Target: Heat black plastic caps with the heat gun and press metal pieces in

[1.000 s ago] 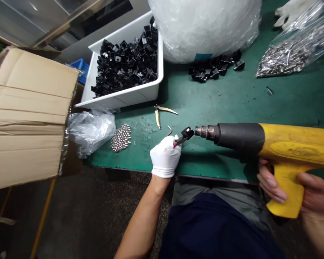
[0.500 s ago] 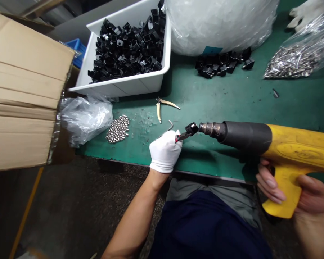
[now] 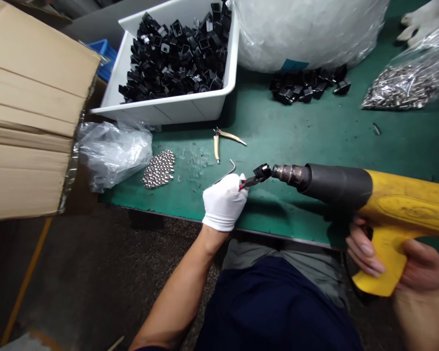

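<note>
My left hand (image 3: 225, 200), in a white glove, is closed round the red handles of a pair of pliers (image 3: 249, 182). In the pliers' jaws sits a small black plastic part (image 3: 262, 171). My bare right hand (image 3: 398, 261) grips the yellow handle of a heat gun (image 3: 391, 200). The gun's metal nozzle (image 3: 287, 174) points left at the black part, with a narrow gap between them. Beside the gloved hand lies a bent hex key (image 3: 231, 168), partly hidden by the glove. Farther back on the green bench rest cutters (image 3: 224, 138) with cream handles.
A white bin (image 3: 190, 111) of black plastic parts stands at the back left. Small metal pieces (image 3: 158, 169) lie by a crumpled plastic bag (image 3: 113, 153). Behind are loose black parts (image 3: 307, 87) and a bag of metal pieces (image 3: 402, 90). A cardboard box (image 3: 29, 112) fills the left.
The view has shifted slightly. Both hands keep their grips, and the nozzle still points at the black part in the pliers.
</note>
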Motion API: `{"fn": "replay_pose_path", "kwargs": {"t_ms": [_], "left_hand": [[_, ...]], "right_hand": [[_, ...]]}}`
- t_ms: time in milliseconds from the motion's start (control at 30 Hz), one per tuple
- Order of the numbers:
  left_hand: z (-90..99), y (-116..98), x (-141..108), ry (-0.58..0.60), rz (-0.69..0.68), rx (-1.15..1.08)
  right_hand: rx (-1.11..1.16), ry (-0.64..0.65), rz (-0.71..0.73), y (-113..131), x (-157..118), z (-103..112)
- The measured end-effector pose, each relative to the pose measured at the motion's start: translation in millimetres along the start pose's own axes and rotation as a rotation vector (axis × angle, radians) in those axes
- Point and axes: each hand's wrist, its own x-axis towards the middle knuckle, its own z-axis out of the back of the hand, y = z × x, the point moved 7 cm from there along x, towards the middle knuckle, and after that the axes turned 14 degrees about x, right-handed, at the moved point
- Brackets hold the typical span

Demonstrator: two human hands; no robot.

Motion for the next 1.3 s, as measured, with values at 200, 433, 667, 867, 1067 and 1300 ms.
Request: {"fn": "replay_pose_path", "kwargs": {"t_ms": [200,433,667,867,1067,1300], "left_hand": [[-0.1,-0.1,0.7,0.032,0.006,-0.006],[-2.1,-0.1,1.0,0.076,0.013,-0.013],[-0.6,-0.8,0.6,0.063,0.003,0.003],[-1.1,-0.8,1.1,0.059,0.004,0.009],[-0.4,-1.1,0.5,0.045,0.000,0.009],[-1.5,-1.2,0.5,0.069,0.003,-0.001]], "right_hand": [[-0.004,-0.007,-0.009,0.2,-0.2,0.4],[0.003,-0.049,0.002,0.5,-0.4,-0.1],[-0.003,0.026,-0.005,0.9,0.6,1.0],[0.000,-0.014,0.002,1.5,0.4,1.0],[-0.011,-0.037,-0.001,1.5,0.4,-0.9],[-0.016,-0.017,-0.003,1.6,0.2,-1.7]]}}
